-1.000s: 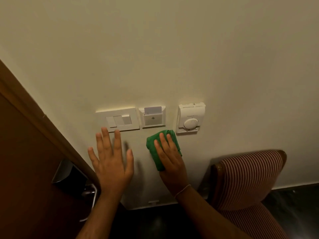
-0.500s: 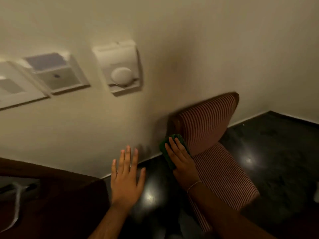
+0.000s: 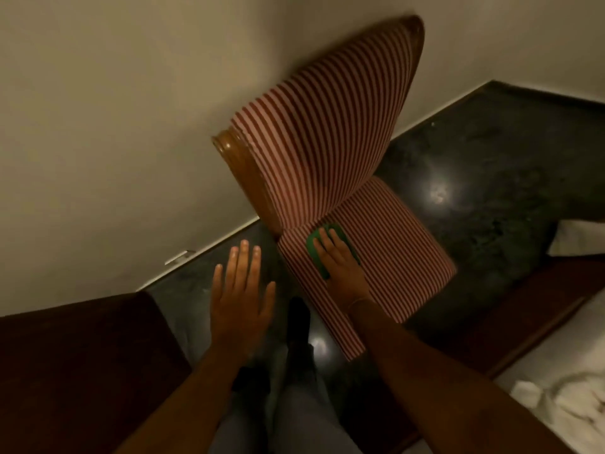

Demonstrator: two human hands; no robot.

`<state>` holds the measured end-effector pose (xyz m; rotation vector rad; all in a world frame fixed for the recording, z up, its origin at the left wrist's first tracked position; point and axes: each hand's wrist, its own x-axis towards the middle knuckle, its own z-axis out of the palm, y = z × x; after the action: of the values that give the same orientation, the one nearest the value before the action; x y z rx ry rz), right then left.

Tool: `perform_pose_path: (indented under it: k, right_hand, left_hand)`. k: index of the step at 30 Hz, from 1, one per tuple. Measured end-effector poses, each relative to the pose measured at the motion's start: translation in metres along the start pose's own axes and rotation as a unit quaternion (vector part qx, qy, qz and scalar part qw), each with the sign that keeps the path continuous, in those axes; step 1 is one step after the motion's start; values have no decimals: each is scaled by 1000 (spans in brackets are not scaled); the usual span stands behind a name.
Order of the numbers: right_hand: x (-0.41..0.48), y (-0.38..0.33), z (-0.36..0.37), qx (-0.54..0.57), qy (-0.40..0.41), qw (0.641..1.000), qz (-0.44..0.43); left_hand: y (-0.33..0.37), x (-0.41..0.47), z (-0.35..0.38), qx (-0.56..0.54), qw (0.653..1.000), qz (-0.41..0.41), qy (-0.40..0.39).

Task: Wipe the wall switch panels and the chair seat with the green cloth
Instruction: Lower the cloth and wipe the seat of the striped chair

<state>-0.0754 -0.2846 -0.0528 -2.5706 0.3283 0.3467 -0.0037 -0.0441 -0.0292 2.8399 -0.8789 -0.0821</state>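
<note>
Left hand [image 3: 240,291] hovers flat, fingers spread, holding nothing; right hand [image 3: 340,260] presses the green cloth [image 3: 315,257] flat on the chair seat [image 3: 399,250] near its back corner, so seat wiping appears just begun; switch panels out of view, unverifiable.

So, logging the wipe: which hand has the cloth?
The right hand, pressing the green cloth onto the chair seat; the left hand is open, holding nothing.

Chair seat [image 3: 393,253] and backrest [image 3: 330,126] — striped woven cloth, matt. Chair frame [image 3: 244,172] — polished wood, glossy. Cloth [image 3: 314,253]: green, soft fabric. Floor [image 3: 491,165]: dark stone, glossy. Wall [image 3: 114,126]: matt paint.
</note>
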Motion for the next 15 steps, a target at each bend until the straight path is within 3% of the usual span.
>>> perform_pose_path:
  k: [5,8,15]
  right_hand:
    - [28,37,49,-7,-60,998,-33]
    - [44,51,70,8,-53,997,-50]
    - [59,61,92,-36,-110,993,6]
  left_hand:
    - [-8,-2,24,6,1000,0,-31]
    - [-23,4,27,26,998,-3,-58]
    - [-40,15,38,73,995,4,-65]
